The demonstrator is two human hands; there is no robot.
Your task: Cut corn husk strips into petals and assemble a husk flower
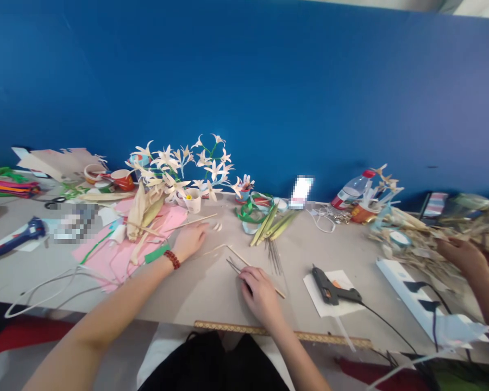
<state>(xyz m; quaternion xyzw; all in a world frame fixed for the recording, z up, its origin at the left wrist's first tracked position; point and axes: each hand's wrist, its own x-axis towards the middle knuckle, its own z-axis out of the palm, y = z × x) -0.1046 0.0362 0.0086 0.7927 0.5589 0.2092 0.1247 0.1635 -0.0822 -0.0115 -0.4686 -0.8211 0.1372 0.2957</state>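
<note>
while the left hand (190,239) lies outstretched by pale curved slivers (216,226), the right hand (261,293) holds thin, dark wires (233,265).

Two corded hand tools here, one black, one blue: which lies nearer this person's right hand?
The black glue gun, just right of the right hand; the blue tool lies far left.

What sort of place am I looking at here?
Most likely a craft workshop or shared craft table: there's a black glue gun lying on white paper, pale flowers that look handmade, and dried husks among the materials.
</note>
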